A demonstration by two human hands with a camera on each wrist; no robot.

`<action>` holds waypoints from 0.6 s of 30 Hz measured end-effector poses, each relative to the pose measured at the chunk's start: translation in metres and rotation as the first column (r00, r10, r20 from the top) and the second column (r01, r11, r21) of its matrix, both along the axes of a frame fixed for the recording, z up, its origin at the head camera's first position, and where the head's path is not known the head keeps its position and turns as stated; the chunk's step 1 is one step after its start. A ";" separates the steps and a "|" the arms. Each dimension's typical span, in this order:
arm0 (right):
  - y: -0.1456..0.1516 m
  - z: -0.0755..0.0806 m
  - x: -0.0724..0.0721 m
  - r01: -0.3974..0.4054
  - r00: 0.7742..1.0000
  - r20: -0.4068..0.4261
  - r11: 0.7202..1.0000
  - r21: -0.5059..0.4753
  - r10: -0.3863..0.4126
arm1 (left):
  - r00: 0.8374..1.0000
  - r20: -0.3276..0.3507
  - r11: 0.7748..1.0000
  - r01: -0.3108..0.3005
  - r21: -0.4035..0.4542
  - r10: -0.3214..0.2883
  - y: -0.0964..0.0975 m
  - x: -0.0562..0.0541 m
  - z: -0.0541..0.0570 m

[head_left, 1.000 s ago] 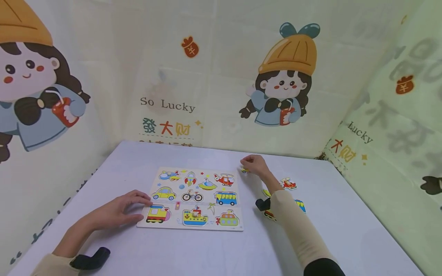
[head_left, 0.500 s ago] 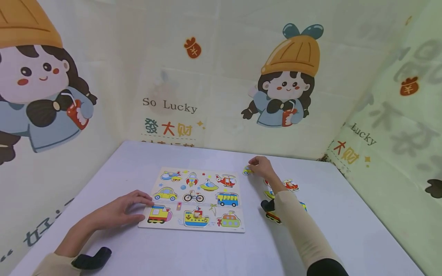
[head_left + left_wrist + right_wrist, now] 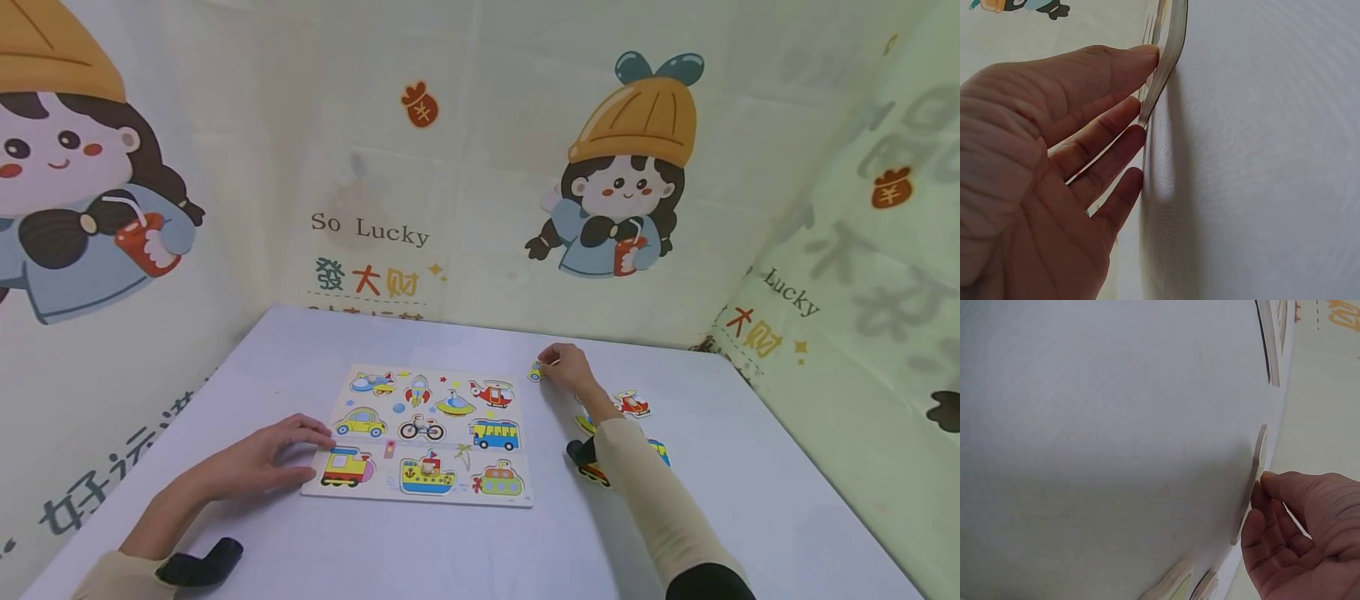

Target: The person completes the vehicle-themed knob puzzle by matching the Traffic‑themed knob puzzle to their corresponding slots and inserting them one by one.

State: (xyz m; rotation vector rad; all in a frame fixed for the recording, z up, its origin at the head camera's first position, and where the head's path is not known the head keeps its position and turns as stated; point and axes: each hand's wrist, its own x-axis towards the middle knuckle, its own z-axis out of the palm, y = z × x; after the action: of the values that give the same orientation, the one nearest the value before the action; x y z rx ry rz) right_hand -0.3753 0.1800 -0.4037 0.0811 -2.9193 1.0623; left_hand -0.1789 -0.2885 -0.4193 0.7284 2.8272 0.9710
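Note:
In the head view, my right hand [image 3: 572, 371] pinches a small yellow car puzzle piece [image 3: 535, 372] beyond the board's right side. The right wrist view shows thumb and fingertips on top of that flat wooden piece [image 3: 1251, 487], at or very near the table surface; the fingers hide part of it. My left hand [image 3: 258, 458] touches the left edge of a white puzzle board [image 3: 386, 492] printed with vehicles. Its fingers are extended, and in the left wrist view the thumb and fingertips of the left hand [image 3: 1066, 137] meet the board's edge [image 3: 1169, 69].
More pieces lie right of the board: a red helicopter [image 3: 633, 403], a blue bus [image 3: 660, 452], a train [image 3: 592, 473] and a yellow-green piece [image 3: 586, 424], some partly behind the right forearm. A white cloth covers the table [image 3: 420, 550]; a printed curtain [image 3: 480, 167] hangs behind.
My right hand has shifted slightly to the right with the car piece, which shows more fully than a second ago. The left hand stays at the board's edge.

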 end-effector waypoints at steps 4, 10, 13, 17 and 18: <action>0.001 0.001 0.003 -0.018 1.000 -0.021 1.000 0.011 0.019 | 1.000 -0.007 1.000 0.013 0.003 -0.013 0.000 0.001 -0.002; 0.002 0.000 0.004 -0.023 0.999 -0.041 1.000 -0.015 0.022 | 1.000 -0.007 1.000 0.001 -0.009 -0.001 0.001 0.002 -0.001; 0.002 -0.001 0.004 -0.021 0.999 -0.046 0.999 -0.035 0.020 | 1.000 -0.006 1.000 -0.001 -0.011 0.001 0.001 0.002 -0.001; 0.002 -0.002 0.006 -0.018 0.999 -0.041 0.996 -0.084 0.014 | 1.000 -0.011 1.000 0.010 -0.005 -0.010 0.001 0.002 -0.001; 0.002 -0.002 0.007 -0.016 0.999 -0.041 0.995 -0.096 0.013 | 1.000 -0.014 1.000 0.014 -0.004 -0.015 0.001 0.002 -0.001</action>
State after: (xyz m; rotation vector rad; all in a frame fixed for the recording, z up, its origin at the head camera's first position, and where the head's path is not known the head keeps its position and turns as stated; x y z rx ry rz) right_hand -0.3688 0.1822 -0.4054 0.1196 -2.8316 1.1869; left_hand -0.1771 -0.2874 -0.4200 0.7572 2.8310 0.9614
